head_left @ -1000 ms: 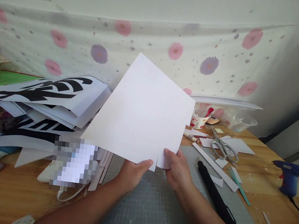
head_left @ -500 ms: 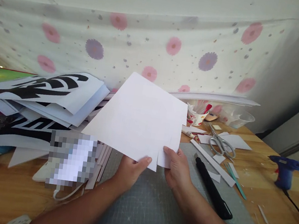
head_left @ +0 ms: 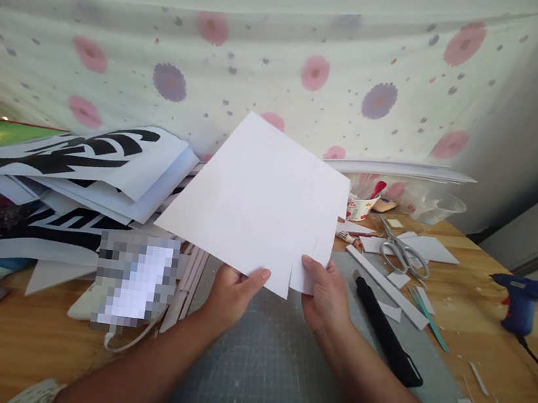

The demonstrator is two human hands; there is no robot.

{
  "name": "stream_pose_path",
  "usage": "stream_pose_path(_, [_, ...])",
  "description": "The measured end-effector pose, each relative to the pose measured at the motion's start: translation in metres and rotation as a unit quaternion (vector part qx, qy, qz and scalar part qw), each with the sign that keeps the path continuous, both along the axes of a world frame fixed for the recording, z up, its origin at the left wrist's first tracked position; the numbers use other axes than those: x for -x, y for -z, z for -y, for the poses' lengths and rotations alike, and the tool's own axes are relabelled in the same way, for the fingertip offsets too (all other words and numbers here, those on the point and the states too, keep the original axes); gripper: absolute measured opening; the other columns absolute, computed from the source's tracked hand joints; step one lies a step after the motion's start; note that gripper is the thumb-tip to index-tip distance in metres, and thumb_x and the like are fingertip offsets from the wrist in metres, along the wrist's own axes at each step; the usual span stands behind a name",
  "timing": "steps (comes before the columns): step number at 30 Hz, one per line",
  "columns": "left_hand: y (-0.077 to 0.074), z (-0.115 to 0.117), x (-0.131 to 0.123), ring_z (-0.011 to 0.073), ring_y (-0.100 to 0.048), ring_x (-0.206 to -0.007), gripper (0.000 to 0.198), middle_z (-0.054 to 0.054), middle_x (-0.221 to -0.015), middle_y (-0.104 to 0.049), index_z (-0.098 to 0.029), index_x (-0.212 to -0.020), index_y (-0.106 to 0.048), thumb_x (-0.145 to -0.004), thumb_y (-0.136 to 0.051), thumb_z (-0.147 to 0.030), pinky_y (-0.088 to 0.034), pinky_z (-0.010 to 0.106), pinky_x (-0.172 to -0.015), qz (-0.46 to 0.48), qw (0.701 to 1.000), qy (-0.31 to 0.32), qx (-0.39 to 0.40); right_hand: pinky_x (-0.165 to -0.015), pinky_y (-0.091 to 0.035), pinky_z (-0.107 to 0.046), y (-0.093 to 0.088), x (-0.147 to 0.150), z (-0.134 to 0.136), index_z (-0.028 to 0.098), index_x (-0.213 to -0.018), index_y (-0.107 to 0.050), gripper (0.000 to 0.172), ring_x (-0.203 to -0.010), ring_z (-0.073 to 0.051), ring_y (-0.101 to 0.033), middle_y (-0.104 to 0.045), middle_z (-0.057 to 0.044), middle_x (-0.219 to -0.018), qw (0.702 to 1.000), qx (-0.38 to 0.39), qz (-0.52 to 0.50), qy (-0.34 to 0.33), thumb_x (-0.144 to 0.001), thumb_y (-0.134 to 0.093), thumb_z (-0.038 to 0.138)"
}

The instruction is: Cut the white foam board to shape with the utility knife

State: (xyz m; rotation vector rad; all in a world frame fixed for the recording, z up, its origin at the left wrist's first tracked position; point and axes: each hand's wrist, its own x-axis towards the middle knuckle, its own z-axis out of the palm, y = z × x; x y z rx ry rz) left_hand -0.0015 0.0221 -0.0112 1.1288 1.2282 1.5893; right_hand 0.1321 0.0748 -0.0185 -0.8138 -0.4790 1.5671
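Both my hands hold up a large white sheet of card (head_left: pixel 259 200), tilted above the cutting mat (head_left: pixel 247 370). My left hand (head_left: pixel 231 296) is closed on its lower edge, thumb on the front and fingers hidden behind. My right hand (head_left: pixel 328 295) pinches the lower right part in the same way. Between the two thumbs a narrow slit runs up from the bottom edge, and the card on either side of it sits slightly offset. On the mat, right of my right hand, lies a black-handled cutter knife (head_left: pixel 385 329).
Silver scissors (head_left: pixel 405 256), paper offcuts and a white strip (head_left: pixel 386 286) lie at right. A blue glue gun (head_left: pixel 521 301) with a cord is farther right. Printed sheets (head_left: pixel 81 157) pile up at left, behind a blurred phone-like device (head_left: pixel 136 283). A paper cup (head_left: pixel 361 208) stands behind.
The card and both hands sit slightly higher in the view, and the camera view has shifted a little. My grip on the card looks the same.
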Motion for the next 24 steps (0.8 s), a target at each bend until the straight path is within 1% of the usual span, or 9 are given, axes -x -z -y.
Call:
stream_pose_path(6, [0.001, -0.003, -0.002, 0.0244, -0.063, -0.094, 0.023, 0.005, -0.089, -0.072, -0.017, -0.087, -0.07, -0.069, -0.073, -0.031, -0.048, 0.036, -0.086, 0.05, 0.999, -0.006, 0.009, -0.067, -0.055, -0.033, -0.001, -0.001, -0.002, 0.02, -0.093, -0.061, 0.04, -0.072, -0.021, -0.068, -0.075, -0.002, -0.087, 1.0, -0.009, -0.009, -0.006, -0.057, -0.077, 0.013])
stream_pose_path(11, [-0.005, -0.005, 0.008, 0.0219, -0.064, -0.084, 0.029, 0.003, -0.079, -0.07, -0.018, -0.084, -0.067, -0.068, -0.07, -0.042, -0.052, 0.033, -0.072, 0.122, 0.992, -0.032, 0.007, -0.068, -0.055, -0.036, -0.007, -0.013, -0.009, 0.02, -0.098, -0.062, 0.044, -0.073, -0.023, -0.068, -0.075, -0.004, -0.089, 0.998, -0.047, 0.001, -0.032, -0.057, -0.077, 0.014])
stream_pose_path(13, [-0.01, -0.006, 0.013, 0.0189, -0.063, -0.074, 0.027, 0.001, -0.073, -0.067, -0.018, -0.08, -0.066, -0.066, -0.072, -0.041, -0.051, 0.029, -0.062, 0.137, 0.99, -0.039, 0.009, -0.068, -0.055, -0.036, -0.01, -0.021, -0.014, 0.019, -0.097, -0.063, 0.044, -0.072, -0.023, -0.068, -0.074, -0.005, -0.09, 0.997, -0.058, 0.008, -0.057, -0.056, -0.077, 0.014])
stream_pose_path(15, [-0.014, -0.007, 0.016, 0.015, -0.059, -0.062, 0.028, -0.001, -0.07, -0.065, -0.018, -0.081, -0.064, -0.062, -0.076, -0.034, -0.045, 0.025, -0.049, 0.142, 0.989, -0.042, 0.011, -0.07, -0.054, -0.034, -0.013, -0.027, -0.017, 0.02, -0.096, -0.065, 0.039, -0.078, -0.022, -0.068, -0.074, -0.005, -0.094, 0.996, -0.067, -0.015, -0.064, -0.059, -0.077, 0.023])
stream_pose_path(17, [-0.017, -0.008, 0.014, 0.0119, -0.054, -0.055, 0.03, -0.003, -0.071, -0.063, -0.02, -0.085, -0.063, -0.062, -0.077, -0.033, -0.04, 0.023, -0.044, 0.15, 0.987, -0.048, 0.006, -0.07, -0.054, -0.032, -0.014, -0.03, -0.016, 0.021, -0.097, -0.066, 0.04, -0.086, -0.022, -0.067, -0.072, -0.005, -0.1, 0.992, -0.086, -0.064, -0.073, -0.065, -0.073, 0.044])
stream_pose_path(19, [-0.017, -0.007, 0.011, 0.0101, -0.051, -0.053, 0.026, -0.005, -0.069, -0.061, -0.021, -0.083, -0.062, -0.065, -0.074, -0.035, -0.039, 0.023, -0.045, 0.157, 0.986, -0.053, -0.003, -0.066, -0.055, -0.033, -0.013, -0.028, -0.01, 0.024, -0.102, -0.065, 0.055, -0.09, -0.023, -0.066, -0.07, -0.004, -0.104, 0.98, -0.117, -0.108, -0.122, -0.065, -0.065, 0.065])
stream_pose_path(20, [-0.016, -0.007, 0.009, 0.0096, -0.049, -0.052, 0.024, -0.005, -0.066, -0.059, -0.021, -0.079, -0.061, -0.066, -0.073, -0.036, -0.039, 0.024, -0.046, 0.157, 0.986, -0.053, -0.008, -0.063, -0.055, -0.033, -0.012, -0.024, -0.005, 0.026, -0.104, -0.064, 0.06, -0.088, -0.023, -0.066, -0.07, -0.003, -0.105, 0.971, -0.134, -0.118, -0.16, -0.062, -0.064, 0.069])
stream_pose_path(22, [-0.012, -0.005, 0.004, 0.0096, -0.046, -0.051, 0.022, -0.006, -0.06, -0.055, -0.021, -0.071, -0.059, -0.069, -0.071, -0.038, -0.039, 0.024, -0.048, 0.153, 0.987, -0.048, -0.012, -0.06, -0.055, -0.032, -0.008, -0.014, 0.006, 0.026, -0.103, -0.065, 0.059, -0.082, -0.022, -0.066, -0.07, -0.003, -0.1, 0.955, -0.154, -0.109, -0.229, -0.061, -0.069, 0.066])
stream_pose_path(24, [-0.008, -0.003, 0.0, 0.011, -0.047, -0.052, 0.022, -0.005, -0.058, -0.054, -0.021, -0.068, -0.059, -0.072, -0.07, -0.039, -0.04, 0.025, -0.05, 0.143, 0.989, -0.032, -0.01, -0.061, -0.054, -0.03, -0.004, -0.004, 0.015, 0.021, -0.097, -0.066, 0.047, -0.075, -0.02, -0.066, -0.072, -0.005, -0.087, 0.947, -0.155, -0.073, -0.272, -0.066, -0.071, 0.056])
